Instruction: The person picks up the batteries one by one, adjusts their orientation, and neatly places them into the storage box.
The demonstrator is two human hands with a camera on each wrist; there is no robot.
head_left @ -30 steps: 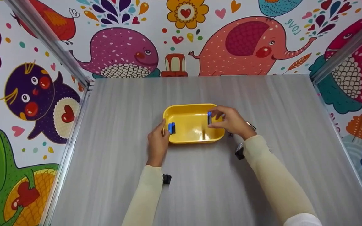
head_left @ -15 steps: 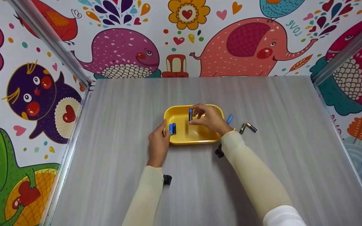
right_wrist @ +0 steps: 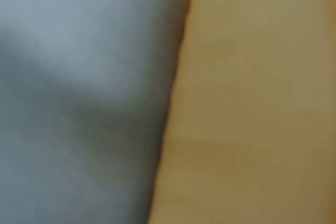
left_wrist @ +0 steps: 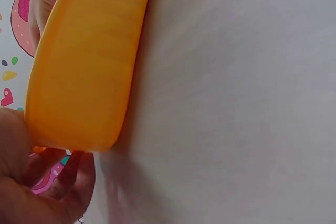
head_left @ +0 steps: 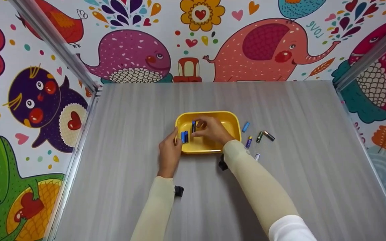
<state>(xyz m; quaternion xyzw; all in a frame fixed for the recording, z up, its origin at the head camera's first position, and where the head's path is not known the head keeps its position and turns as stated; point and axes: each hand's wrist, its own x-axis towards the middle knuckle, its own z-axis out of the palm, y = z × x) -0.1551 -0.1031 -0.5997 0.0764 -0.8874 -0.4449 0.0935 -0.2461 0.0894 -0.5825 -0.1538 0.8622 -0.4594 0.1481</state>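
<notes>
1. Tray (head_left: 230, 125): the left hand (head_left: 170, 152) pinches its left end; a loosened pinch could let it slide.
2. Inside the tray's left end, a blue battery (head_left: 183, 137) and a dark battery (head_left: 186, 136) lie side by side; a bump could roll them.
3. Over the tray, the right hand (head_left: 210, 130) pinches a blue-and-black battery (head_left: 193, 126); releasing early could drop it askew.
4. Right of the tray, loose batteries (head_left: 269, 136) could roll along the counter (head_left: 129, 167) if the sleeve (head_left: 258, 184) brushes them.

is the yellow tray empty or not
Not empty: the yellow tray has a blue battery and a dark battery at its left end, beside the left hand.
</notes>
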